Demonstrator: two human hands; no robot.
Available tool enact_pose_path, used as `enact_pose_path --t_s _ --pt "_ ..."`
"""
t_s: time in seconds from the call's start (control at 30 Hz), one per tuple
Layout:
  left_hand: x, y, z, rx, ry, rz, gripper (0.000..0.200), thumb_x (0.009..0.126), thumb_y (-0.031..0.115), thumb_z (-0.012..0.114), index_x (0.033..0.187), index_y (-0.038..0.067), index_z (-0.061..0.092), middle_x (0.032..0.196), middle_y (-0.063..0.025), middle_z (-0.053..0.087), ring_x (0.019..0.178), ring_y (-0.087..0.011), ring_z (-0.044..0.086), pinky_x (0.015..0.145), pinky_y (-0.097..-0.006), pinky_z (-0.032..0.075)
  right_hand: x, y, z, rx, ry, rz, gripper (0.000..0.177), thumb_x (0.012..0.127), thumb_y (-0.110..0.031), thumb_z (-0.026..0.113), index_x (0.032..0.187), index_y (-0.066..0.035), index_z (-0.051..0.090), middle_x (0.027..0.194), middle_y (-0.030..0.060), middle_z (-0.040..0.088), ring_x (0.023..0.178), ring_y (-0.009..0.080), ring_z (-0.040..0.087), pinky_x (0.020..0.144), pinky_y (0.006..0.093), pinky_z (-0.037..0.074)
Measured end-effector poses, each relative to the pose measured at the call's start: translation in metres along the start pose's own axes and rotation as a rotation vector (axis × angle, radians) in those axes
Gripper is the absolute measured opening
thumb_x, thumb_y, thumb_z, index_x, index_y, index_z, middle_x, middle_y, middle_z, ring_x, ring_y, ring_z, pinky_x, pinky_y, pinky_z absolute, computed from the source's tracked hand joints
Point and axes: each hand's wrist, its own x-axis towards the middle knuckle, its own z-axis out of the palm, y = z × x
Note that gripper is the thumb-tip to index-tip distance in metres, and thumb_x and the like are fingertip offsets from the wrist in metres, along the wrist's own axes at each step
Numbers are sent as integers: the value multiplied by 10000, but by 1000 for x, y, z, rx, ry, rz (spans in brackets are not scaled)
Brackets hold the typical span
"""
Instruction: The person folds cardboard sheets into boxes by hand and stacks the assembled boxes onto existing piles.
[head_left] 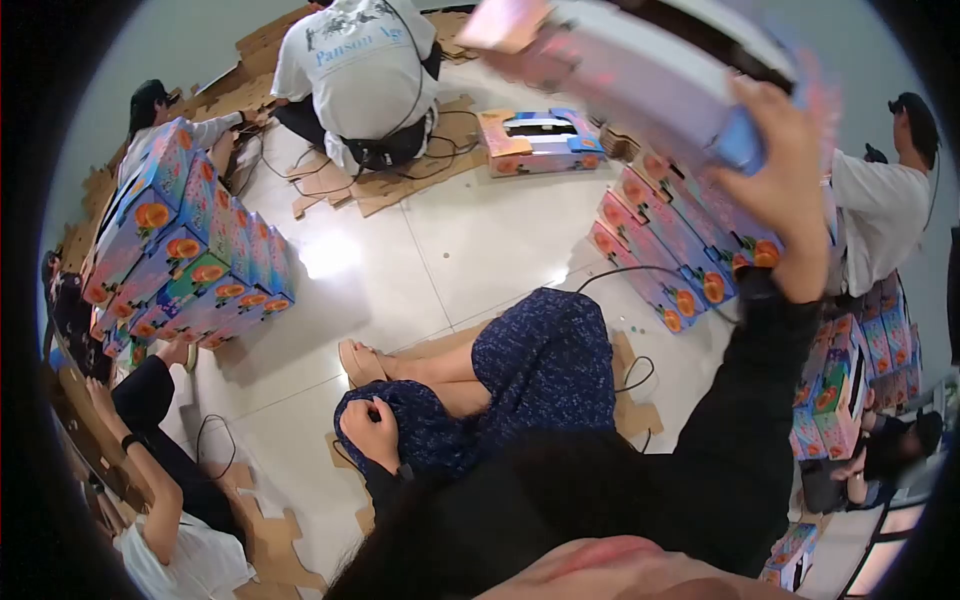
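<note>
My right hand (pixel 778 165), raised at the upper right, grips a printed cardboard carton (pixel 640 75) by its end. The carton is pink, white and blue, blurred by motion, with a dark slot in its top. Below it stands a stack of pink and blue cartons (pixel 665 245) with orange fruit pictures; the raised carton hides part of the stack. On my knee, over the dark blue patterned cloth (pixel 545 365), rests my left hand (pixel 370 430) with its fingers curled in and nothing visible in them.
A tall carton stack (pixel 190 245) stands at the left. One carton (pixel 540 142) lies on the tiled floor ahead, near a seated person (pixel 360 70) in a white shirt. Black cables (pixel 640 270) and flattened cardboard (pixel 270 530) lie about. Other people sit left and right.
</note>
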Motion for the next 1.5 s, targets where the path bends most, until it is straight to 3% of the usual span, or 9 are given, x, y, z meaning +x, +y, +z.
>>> enact_pose_path --t_s 0.27,0.33,0.43,0.7,0.83,1.03,1.23,1.33,1.5 --pt "-1 -3 5 36 -26 -7 236 799 89 683 692 11 488 675 -150 508 650 -347 506 616 -439 385 -18 210 -55 -218 -158 237 847 656 -302 848 1428 -167 526 1339 174 596 1237 347 568 1044 399 433" --pt "-2 -4 7 47 -16 0 243 800 90 684 689 11 483 676 -148 506 652 -344 506 615 -438 384 -32 227 -51 -607 -442 360 902 649 -377 859 1449 -163 500 1345 201 591 1246 352 567 1040 382 441" --pt "-1 -5 3 58 -15 10 243 801 87 681 688 12 479 676 -145 503 653 -342 506 617 -437 385 -43 229 -32 -270 -639 709 980 631 -471 862 1469 -148 470 1339 248 585 1248 367 569 1044 399 441" --pt "0 -5 4 49 -56 -27 230 801 83 677 697 28 479 678 -128 502 670 -338 511 648 -431 388 -47 162 18 -629 -236 755 715 793 -572 695 1347 -133 590 1275 159 647 1194 360 600 1007 441 455" --pt "0 -6 6 81 -73 -51 228 788 78 683 692 41 479 697 -105 513 702 -326 524 702 -426 390 -45 132 75 -621 234 265 387 828 -387 692 1100 -112 686 1041 117 694 1008 328 649 883 440 484" --pt "5 -4 10 136 -71 -38 250 781 77 685 684 35 459 672 -117 488 670 -336 506 671 -425 383 -42 24 260 315 -49 132 255 768 -241 738 919 -49 665 867 141 667 864 353 641 805 447 482" --pt "9 -9 21 196 -119 -121 233 763 70 675 669 59 462 681 -119 486 678 -342 509 666 -434 368 -79 -43 571 654 -905 469 705 690 -524 800 1189 -50 646 1257 202 610 1192 339 577 977 422 485" --pt "14 -10 30 224 -122 -141 234 731 51 671 669 70 447 672 -106 463 670 -326 494 701 -424 365 -40 -76 625 200 -813 379 726 697 -567 784 1157 -18 662 1195 230 648 1091 383 628 926 459 508" --pt "18 -18 39 268 -145 -193 243 683 61 682 652 91 443 652 -76 458 654 -301 488 708 -409 363 34 -76 760 272 -473 207 567 773 -554 636 977 -30 705 955 248 699 930 426 648 865 503 499"
